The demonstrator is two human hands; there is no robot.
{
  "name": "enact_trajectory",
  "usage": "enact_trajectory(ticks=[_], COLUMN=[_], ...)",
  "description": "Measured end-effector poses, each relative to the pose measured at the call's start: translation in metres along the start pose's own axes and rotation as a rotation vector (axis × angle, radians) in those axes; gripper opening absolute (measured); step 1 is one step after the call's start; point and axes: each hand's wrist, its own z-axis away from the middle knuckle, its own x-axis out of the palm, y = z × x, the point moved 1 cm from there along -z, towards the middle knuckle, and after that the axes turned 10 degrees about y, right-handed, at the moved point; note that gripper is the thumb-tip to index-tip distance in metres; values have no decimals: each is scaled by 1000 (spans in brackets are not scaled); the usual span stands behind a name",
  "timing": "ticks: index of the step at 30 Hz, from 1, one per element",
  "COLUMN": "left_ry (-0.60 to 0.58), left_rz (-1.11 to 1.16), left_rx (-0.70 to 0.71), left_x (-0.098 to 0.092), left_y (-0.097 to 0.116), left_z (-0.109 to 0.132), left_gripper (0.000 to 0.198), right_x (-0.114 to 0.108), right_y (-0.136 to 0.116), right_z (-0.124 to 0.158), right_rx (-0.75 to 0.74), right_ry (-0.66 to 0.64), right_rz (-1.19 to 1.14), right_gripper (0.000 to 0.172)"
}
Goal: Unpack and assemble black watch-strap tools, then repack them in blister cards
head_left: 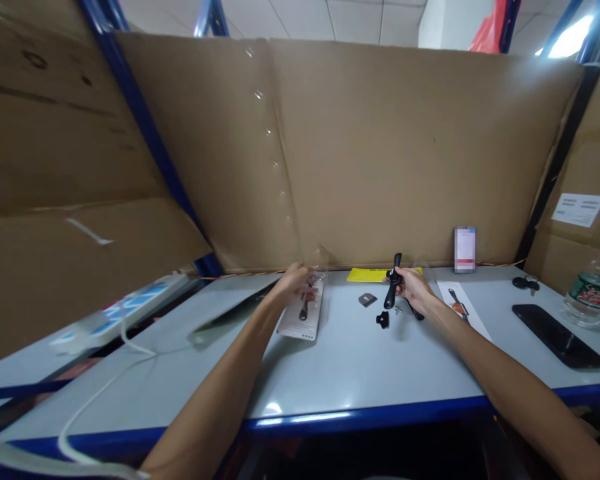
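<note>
My right hand is closed on a black double-ended part with paddle-shaped ends, raised above the table. My left hand, slightly blurred, grips clear plastic packaging at the top of a white printed card that pictures a black handle. Between the hands lie a grey flat piece and a small black knob-like piece. Small metal bits, too small to name, sit under my right hand. Another black part is partly hidden by that hand.
A yellow card lies at the back. To the right are another printed card, an upright phone, keys, a dark phone and a water bottle. A power strip and white cable are left.
</note>
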Motion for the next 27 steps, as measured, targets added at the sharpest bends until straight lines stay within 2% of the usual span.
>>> enact_trajectory(ticks=[4, 7, 8, 10, 11, 12, 14, 16, 19, 23, 25, 27], left_ry=[24, -66, -121, -254, -341, -439, -655, -737, -654, -513, -440, -361], left_rz=[-21, -112, -160, -308, -421, -542, -672, -679, -672, -738, -826, -936], left_rx=[212, 500, 529, 442, 367, 267, 64, 38, 183, 290, 460, 720], left_x=[11, 29, 35, 45, 48, 50, 50, 47, 42, 37, 35, 34], left_y=[7, -9, -20, -48, -62, -76, -97, -107, -109, -112, -115, -119], left_z=[12, 35, 44, 62, 69, 76, 84, 85, 76, 57, 48, 43], left_gripper=[28, 35, 30, 19, 11, 12, 31, 41, 44, 41, 38, 35], right_x=[1, 3, 4, 7, 9, 10, 13, 14, 15, 12, 9, 8], right_y=[-2, -5, -5, -5, -4, -3, 0, 3, 5, 4, 2, -2], right_z=[3, 8, 10, 13, 14, 15, 17, 18, 16, 11, 10, 11], right_rx=[-58, -99, -110, -133, -147, -168, -224, -298, -373, -338, -452, -654], right_ry=[-12, -42, -53, -62, -68, -74, -88, -106, -144, -208, -128, 15], right_rz=[0, 1, 1, 3, 11, 24, 74, 142, 240, 485, 693, 878], right_gripper=[16, 15, 14, 11, 12, 13, 17, 19, 20, 15, 16, 21])
